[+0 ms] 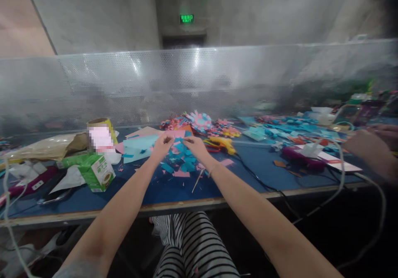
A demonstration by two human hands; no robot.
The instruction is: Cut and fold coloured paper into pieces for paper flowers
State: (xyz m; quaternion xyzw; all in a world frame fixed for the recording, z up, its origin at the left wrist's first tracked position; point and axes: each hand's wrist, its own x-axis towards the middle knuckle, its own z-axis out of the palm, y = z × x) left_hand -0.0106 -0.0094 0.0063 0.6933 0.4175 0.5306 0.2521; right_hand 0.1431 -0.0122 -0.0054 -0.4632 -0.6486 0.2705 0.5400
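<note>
Over the middle of the table I hold both hands close together above a loose heap of blue paper scraps (186, 162). My left hand (162, 146) has its fingers curled into a pinch; whatever lies between them is too small to make out. Facing it, my right hand (196, 146) is pinched at the edge of a small blue paper piece (179, 139). A pink paper strip (180, 173) lies among the scraps. Light blue sheets (137, 148) spread beside my left hand. Behind my right hand rests a yellow hot glue gun (224, 144).
Pink and blue paper flowers (200, 122) are piled at the back. A green and white carton (97, 173) stands at left. To the right are blue paper pieces (289, 124), a purple tissue holder (303, 158) and white cables (342, 162). Another person's arm (370, 149) reaches in at far right.
</note>
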